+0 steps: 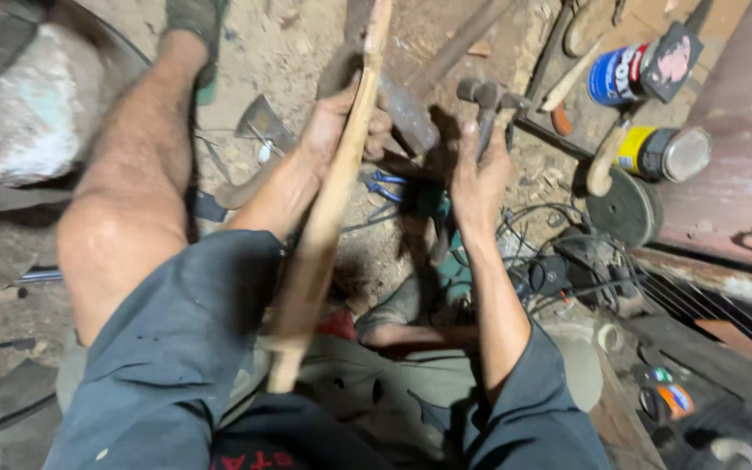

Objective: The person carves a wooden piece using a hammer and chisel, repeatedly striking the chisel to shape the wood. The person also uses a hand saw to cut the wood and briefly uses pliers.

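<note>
My left hand (334, 122) grips a long pale wooden handle (324, 226) that runs from my lap up past the top of the view. A dark metal tool head (404, 109) sits on the handle just beyond my fingers. My right hand (479, 178) holds a hammer by its neck, its grey metal head (485, 94) pointing away from me, close to the right of the tool head. My bare left knee (106, 235) is raised at the left.
The dirt floor is littered: a blue can (624, 74) and a yellow can (659, 152) at the upper right, a dark grinding disc (624, 207), tangled black cables (559, 270), blue-handled pliers (385, 184), a small metal blade (263, 122).
</note>
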